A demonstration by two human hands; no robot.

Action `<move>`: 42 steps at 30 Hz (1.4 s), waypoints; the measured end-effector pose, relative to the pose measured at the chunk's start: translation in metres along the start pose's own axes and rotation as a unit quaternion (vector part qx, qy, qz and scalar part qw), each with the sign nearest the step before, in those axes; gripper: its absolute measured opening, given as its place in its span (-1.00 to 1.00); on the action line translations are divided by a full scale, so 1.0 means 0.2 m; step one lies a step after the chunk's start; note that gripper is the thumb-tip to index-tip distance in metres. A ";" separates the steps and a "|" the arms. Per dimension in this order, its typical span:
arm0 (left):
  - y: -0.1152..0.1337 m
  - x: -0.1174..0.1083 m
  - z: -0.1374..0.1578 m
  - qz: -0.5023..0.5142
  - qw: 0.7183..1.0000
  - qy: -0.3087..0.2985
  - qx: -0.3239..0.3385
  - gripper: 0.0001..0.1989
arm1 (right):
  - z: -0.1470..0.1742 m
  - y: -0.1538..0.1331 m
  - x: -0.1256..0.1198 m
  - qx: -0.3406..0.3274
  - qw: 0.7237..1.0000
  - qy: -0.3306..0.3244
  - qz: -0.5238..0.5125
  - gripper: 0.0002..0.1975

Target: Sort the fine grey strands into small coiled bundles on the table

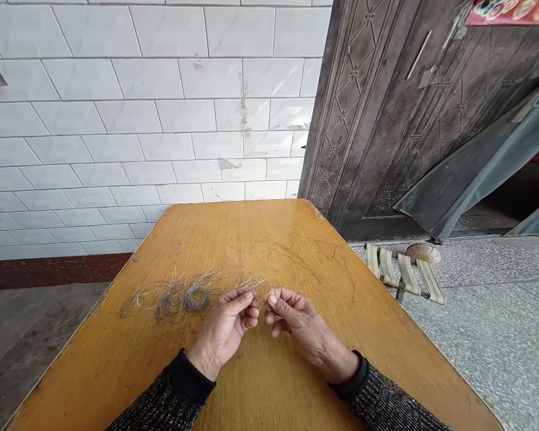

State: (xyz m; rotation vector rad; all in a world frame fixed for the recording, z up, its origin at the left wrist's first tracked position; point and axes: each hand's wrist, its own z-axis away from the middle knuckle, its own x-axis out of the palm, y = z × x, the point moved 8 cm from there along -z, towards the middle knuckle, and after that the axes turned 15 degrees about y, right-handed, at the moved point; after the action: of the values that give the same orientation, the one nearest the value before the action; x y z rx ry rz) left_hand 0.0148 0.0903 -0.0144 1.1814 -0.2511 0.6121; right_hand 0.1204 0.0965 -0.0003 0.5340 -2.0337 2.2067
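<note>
Thin wire (pixel 259 305) appears to be pinched at the fingertips of both hands, the left hand (pixel 233 317) and the right hand (pixel 303 320) being held close together but apart over the middle of the counter (pixel 233 233). Its long axis cannot be told, as most of it is hidden by the fingers. Grey wire coils (pixel 197 297) are laid in a row to the left, with the left hand nearer, and a bundle of fanned wire ends (pixel 250 282) is partly covered by that hand, just beyond its fingertips. Loose strands (pixel 291 254) are spread beyond the right hand, slanted toward the right edge. Open wood is left between the forearms and along the far side, which is bounded by a tiled wall (pixel 161 114).
</note>
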 end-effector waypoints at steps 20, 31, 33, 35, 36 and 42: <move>0.17 0.03 0.04 -0.307 0.920 0.026 0.243 -0.83 | -0.10 -0.04 -0.09 -0.097 0.981 0.057 0.156 -0.66; 0.25 -0.01 -0.01 -0.361 0.873 0.072 0.320 -0.96 | -0.15 0.08 -0.06 -0.022 0.991 0.063 0.115 -0.73; 0.25 -0.01 -0.01 -0.368 0.867 0.077 0.327 -0.94 | -0.16 0.09 -0.05 -0.021 0.990 0.061 0.124 -0.74; 0.25 -0.01 -0.02 -0.358 0.880 0.072 0.303 -0.92 | -0.16 0.08 -0.05 -0.032 0.988 0.055 0.141 -0.75; 0.24 -0.02 -0.02 -0.349 0.890 0.069 0.287 -0.90 | -0.16 0.07 -0.06 -0.046 0.985 0.052 0.156 -0.74; 0.21 0.00 0.00 -0.340 0.906 0.053 0.245 -0.85 | -0.05 -0.24 -0.11 -0.374 0.821 0.150 0.405 -0.80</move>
State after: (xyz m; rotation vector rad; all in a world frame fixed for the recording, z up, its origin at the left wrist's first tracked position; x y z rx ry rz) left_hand -0.0098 0.1005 0.0180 1.5999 0.4303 0.1114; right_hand 0.1538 0.1153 0.0368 -0.8403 -2.9389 1.2973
